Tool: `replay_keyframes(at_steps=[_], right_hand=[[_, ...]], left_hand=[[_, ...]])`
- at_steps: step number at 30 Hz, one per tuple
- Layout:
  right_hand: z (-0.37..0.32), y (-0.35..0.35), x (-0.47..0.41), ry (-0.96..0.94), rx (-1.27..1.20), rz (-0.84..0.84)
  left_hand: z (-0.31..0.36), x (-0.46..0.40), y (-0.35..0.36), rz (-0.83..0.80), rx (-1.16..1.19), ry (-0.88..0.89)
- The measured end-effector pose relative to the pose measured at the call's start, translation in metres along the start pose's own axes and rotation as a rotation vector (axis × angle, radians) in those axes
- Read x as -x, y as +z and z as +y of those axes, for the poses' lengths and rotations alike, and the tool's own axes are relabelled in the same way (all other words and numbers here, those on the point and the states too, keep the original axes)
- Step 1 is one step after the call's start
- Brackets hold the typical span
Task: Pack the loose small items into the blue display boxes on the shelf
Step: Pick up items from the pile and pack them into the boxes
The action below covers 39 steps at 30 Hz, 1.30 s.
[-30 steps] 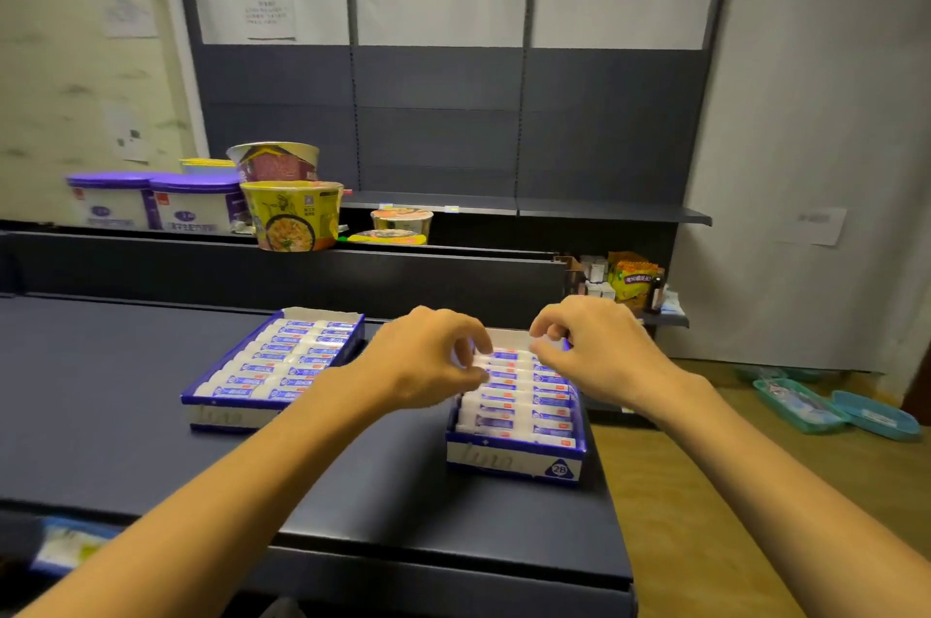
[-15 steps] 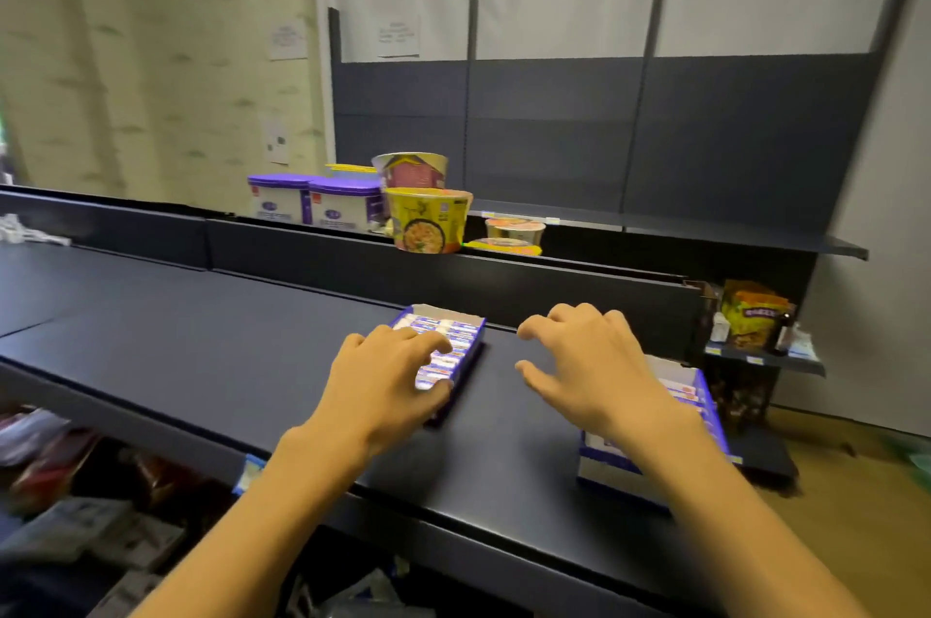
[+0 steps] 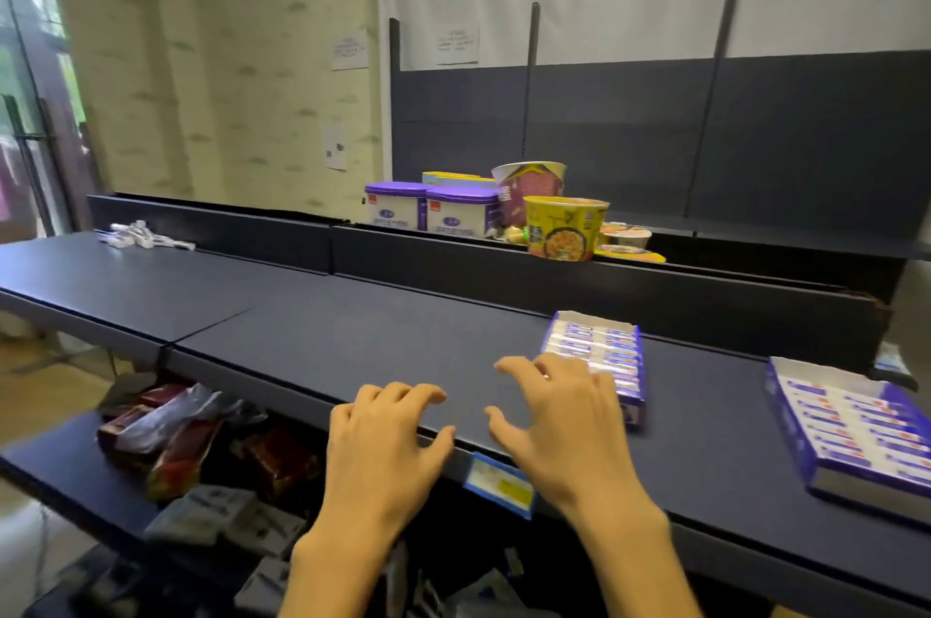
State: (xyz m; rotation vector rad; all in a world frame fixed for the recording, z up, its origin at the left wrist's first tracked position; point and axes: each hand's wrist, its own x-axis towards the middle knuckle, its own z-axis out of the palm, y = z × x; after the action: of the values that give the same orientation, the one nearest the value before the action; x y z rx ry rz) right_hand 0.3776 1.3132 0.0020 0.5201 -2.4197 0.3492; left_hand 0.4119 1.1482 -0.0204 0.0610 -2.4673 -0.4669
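Hands hover empty, left hand [image 3: 388,441] and right hand [image 3: 564,421] loosely spread. Next, reach far left to the loose small items [image 3: 141,234], pinching few at once for the blue display boxes [image 3: 599,355].

Both hands off the boxes since 1.0 s ago. Left hand [image 3: 388,441] and right hand [image 3: 564,421] now empty, fingers spread, over the shelf [image 3: 352,340] front edge. View swung left: loose small items [image 3: 141,237] now visible far left.
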Motion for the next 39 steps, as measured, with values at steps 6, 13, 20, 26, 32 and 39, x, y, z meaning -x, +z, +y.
replay_keyframes(at_steps=[6, 13, 20, 26, 32, 39], right_hand=[[-0.104, 0.043, 0.003, -0.043, -0.044, 0.108], [-0.180, 0.071, -0.010, -0.066, -0.095, 0.111], [-0.229, 0.106, -0.035, -0.101, -0.112, 0.098], [-0.282, 0.148, -0.072, -0.131, -0.184, 0.085], [-0.340, 0.197, -0.130, -0.139, -0.265, 0.058], [-0.388, 0.246, -0.198, -0.138, -0.293, 0.087]], left_hand=[[-0.088, 0.011, -0.042, 0.078, -0.034, -0.058], [-0.169, 0.022, -0.081, 0.087, -0.034, -0.112], [-0.231, 0.018, -0.102, 0.114, -0.005, -0.184], [-0.298, -0.002, -0.114, 0.156, -0.076, -0.240], [-0.371, -0.051, -0.127, 0.195, -0.144, -0.232], [-0.447, -0.113, -0.133, 0.226, -0.185, -0.244]])
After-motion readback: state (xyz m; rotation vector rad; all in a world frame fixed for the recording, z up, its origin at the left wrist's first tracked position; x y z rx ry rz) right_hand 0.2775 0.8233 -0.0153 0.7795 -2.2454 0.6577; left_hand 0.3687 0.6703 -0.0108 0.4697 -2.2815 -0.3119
